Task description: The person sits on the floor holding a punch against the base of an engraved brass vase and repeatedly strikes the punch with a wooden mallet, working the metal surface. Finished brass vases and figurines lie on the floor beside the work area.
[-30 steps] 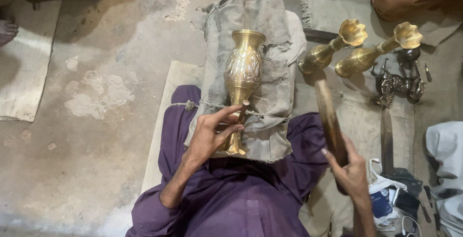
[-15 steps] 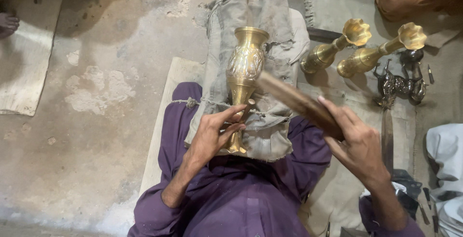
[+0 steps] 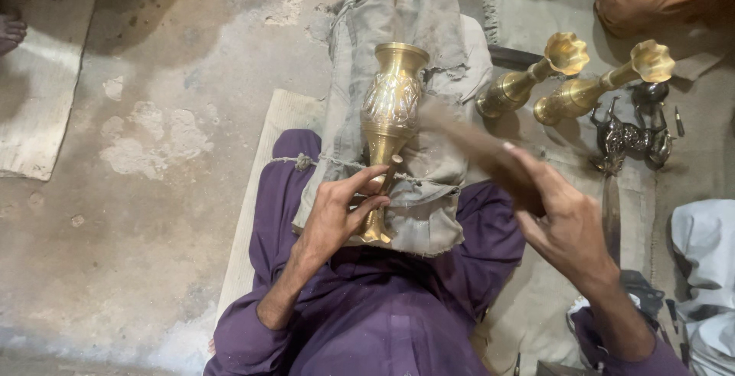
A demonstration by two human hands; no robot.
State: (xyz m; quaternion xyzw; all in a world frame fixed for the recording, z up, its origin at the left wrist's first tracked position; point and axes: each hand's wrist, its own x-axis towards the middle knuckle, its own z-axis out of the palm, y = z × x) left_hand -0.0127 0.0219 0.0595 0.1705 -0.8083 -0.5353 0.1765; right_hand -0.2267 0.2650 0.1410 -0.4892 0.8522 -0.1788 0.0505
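A brass vase [image 3: 391,108] with an engraved body lies on a grey cloth pad [image 3: 432,54] across my lap. My left hand [image 3: 343,211] grips the vase's narrow stem near its foot and holds a small punch against it. My right hand [image 3: 563,219] is shut on a dark wooden mallet [image 3: 475,146], blurred by motion, with its far end close to the vase's lower body. I sit on the floor in purple clothing.
Two brass flower-mouthed vases [image 3: 528,77] [image 3: 605,81] lie to the right on a mat. Dark metal figurines [image 3: 632,135] sit beside them. A white cloth bundle [image 3: 708,246] is at the right edge. A woven mat [image 3: 38,93] lies far left on the concrete floor.
My right hand has swung the mallet from upright at the right side down and leftward toward the vase. My left hand and the vase have stayed put.
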